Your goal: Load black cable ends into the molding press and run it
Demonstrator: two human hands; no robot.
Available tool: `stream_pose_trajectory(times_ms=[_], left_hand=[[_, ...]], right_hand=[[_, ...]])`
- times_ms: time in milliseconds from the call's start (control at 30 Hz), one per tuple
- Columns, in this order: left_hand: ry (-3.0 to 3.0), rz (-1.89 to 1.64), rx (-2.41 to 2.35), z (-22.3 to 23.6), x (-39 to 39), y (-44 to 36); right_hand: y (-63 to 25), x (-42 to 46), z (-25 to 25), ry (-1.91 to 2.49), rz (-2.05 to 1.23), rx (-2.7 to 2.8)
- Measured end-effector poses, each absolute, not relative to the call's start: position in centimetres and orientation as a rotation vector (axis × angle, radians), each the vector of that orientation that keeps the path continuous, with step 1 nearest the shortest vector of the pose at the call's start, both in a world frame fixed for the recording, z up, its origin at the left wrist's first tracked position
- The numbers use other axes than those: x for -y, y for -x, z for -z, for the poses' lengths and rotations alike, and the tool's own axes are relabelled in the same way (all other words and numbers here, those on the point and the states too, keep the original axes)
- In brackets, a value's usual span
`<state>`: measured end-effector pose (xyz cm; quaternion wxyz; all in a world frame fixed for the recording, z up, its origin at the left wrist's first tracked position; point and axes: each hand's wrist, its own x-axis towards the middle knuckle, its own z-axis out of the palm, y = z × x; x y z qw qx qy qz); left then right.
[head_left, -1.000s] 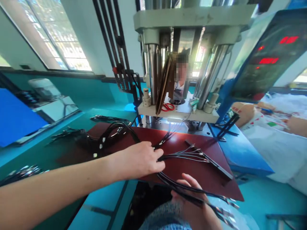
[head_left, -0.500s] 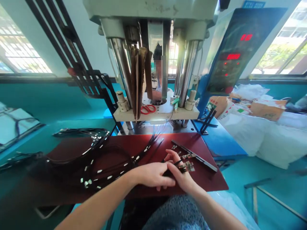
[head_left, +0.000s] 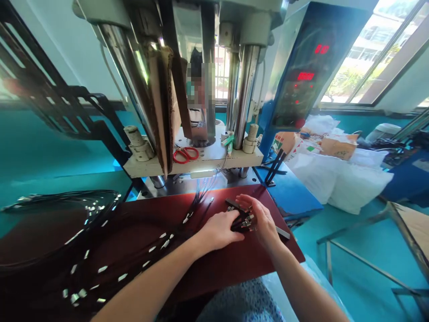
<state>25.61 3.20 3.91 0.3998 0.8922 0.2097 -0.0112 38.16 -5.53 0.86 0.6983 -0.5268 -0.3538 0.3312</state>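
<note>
My left hand and my right hand meet over a dark red board, both closed on a bunch of black cables with metal plug ends. The plug ends stick out between the two hands. More black cables trail from the bunch to the left across the board, dotted with white tags. Other cables run up from the board into the press machine just behind my hands.
Red scissors lie on the machine's white base plate. A control panel with red digits stands at the right. White bags and cartons lie beyond it. A person shows behind the machine columns. A black bar lies by my right hand.
The view swung right and closer. My right hand came up from the near edge with the cable ends, and both hands have moved together, gathering the plug ends into one bunch.
</note>
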Motion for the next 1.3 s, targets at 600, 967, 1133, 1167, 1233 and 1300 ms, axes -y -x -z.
stream_pose_trajectory(times_ms=[600, 967, 1133, 1167, 1233, 1300], left_hand=[[-1.901, 0.007, -0.374, -1.9, -3.1, -26.2], [-1.823, 0.028, -0.246, -2.4, -3.5, -27.4], [-1.772, 0.033, -0.206, -2.1, -3.6, -27.7], [-1.747, 0.044, -0.2, -2.0, -3.6, -27.6], [-1.714, 0.081, -0.212, -1.7, -3.8, -27.4], [-1.702, 0.11, -0.225, -1.5, -3.8, -27.4]], right_hand=[[-38.4, 5.7, -0.3, 1.232, -0.909, 0.907], [-37.9, 5.7, 0.0, 1.243, -0.895, 0.88], [-38.2, 5.9, -0.3, 1.216, -0.963, 0.904], [-38.2, 5.8, -0.3, 1.195, -0.959, 0.903], [-38.2, 5.8, -0.1, 1.17, -0.942, 0.893], [-38.0, 5.7, 0.2, 1.178, -0.934, 0.896]])
